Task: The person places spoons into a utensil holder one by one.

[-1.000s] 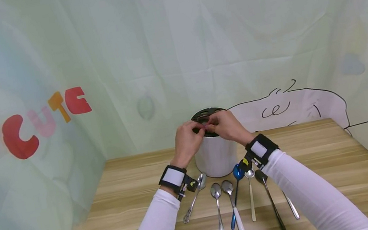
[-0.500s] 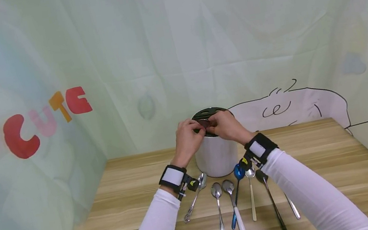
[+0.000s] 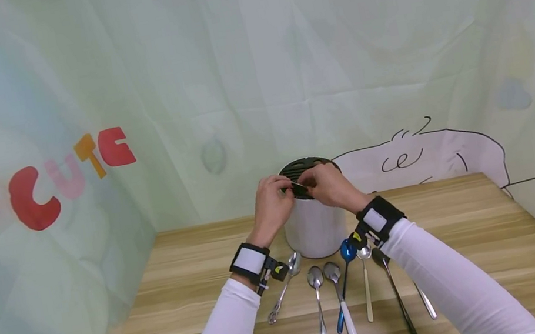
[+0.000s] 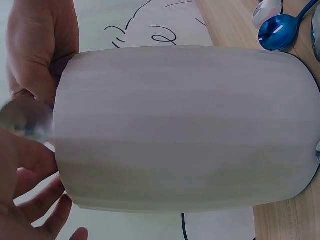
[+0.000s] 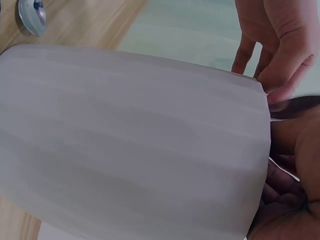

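A white cylindrical utensil holder (image 3: pixel 315 233) with a black slotted lid (image 3: pixel 295 169) stands upright at the back of the table. Above the lid's near side, both hands meet at a small metal spoon (image 4: pixel 30 120), whose rounded end is blurred in the left wrist view. My left hand (image 3: pixel 272 202) pinches it from the left with thumb and fingertips. From the right, my right hand (image 3: pixel 331 184) pinches it too. In the right wrist view the spoon's dark rounded edge (image 5: pixel 295 105) shows between the hands. The rest of the spoon is hidden.
Several spoons lie in front of the holder, among them an ornate silver spoon (image 3: pixel 286 289), a blue spoon (image 3: pixel 347 251) and a black spoon (image 3: pixel 399 296). One silver handle (image 3: pixel 426 303) is partly covered by the right forearm. A fabric backdrop (image 3: pixel 212 99) hangs behind the table.
Between the fingers, the spoon's rounded end has turned from a wide oval to a thin edge. Both hands stay over the lid, with slight finger shifts. The holder and table spoons keep their places.
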Tool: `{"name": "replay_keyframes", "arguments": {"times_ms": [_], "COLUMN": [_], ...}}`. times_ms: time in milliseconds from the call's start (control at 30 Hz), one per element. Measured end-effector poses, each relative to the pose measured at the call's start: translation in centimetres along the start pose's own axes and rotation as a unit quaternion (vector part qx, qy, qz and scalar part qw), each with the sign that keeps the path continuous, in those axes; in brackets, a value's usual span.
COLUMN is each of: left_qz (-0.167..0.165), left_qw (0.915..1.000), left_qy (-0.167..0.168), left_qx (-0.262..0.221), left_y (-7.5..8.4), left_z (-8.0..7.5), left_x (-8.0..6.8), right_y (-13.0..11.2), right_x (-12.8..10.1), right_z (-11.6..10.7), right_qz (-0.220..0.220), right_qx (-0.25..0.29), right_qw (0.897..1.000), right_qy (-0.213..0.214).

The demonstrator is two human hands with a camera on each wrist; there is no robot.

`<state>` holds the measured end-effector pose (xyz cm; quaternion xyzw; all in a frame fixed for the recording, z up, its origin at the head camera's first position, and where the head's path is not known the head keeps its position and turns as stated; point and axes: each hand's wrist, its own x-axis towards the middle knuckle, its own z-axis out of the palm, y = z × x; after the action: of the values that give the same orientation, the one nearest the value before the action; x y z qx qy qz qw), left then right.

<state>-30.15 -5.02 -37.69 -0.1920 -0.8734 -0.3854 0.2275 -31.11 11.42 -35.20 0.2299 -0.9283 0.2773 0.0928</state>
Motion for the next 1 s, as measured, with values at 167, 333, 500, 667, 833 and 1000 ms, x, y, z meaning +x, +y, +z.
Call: {"name": "replay_keyframes", "arguments": {"times_ms": [167,333,500,667,833,1000], "left_qz": [-0.006,-0.019,-0.022,-0.012,0.021,0.075], "left_qw": [0.9998,0.9991,0.9984,0.999,0.9994,0.9922], "left_qy": [0.0,0.006,0.02,0.03,0.017,0.013], "left_qx": [-0.021,-0.037,-0.048,-0.032,0.022,0.099], "left_y": [-0.4,-0.8,-0.7,-0.1,0.7,1.5], "left_z": [-0.3,-0.7,-1.7,-3.2,-4.6,-5.7], "left_x": [-0.2,-0.4,-0.6,-1.4,-2.6,-4.0], "right_y": [0.0,-0.1,-0.1,-0.4,-1.2,-2.1], "right_x": [-0.2,-0.3,-0.6,-1.6,-3.1,-4.9], "right_z": [-0.1,-0.5,-1.6,-2.9,-3.7,-3.7], "right_qz": [-0.012,-0.019,-0.024,-0.032,-0.068,-0.106], "right_qx": [0.009,0.013,0.016,0.022,0.006,-0.042], "right_qw": [1.0,0.999,0.998,0.993,0.985,0.978], "right_qy": [0.009,0.028,0.063,0.109,0.156,0.174]}}
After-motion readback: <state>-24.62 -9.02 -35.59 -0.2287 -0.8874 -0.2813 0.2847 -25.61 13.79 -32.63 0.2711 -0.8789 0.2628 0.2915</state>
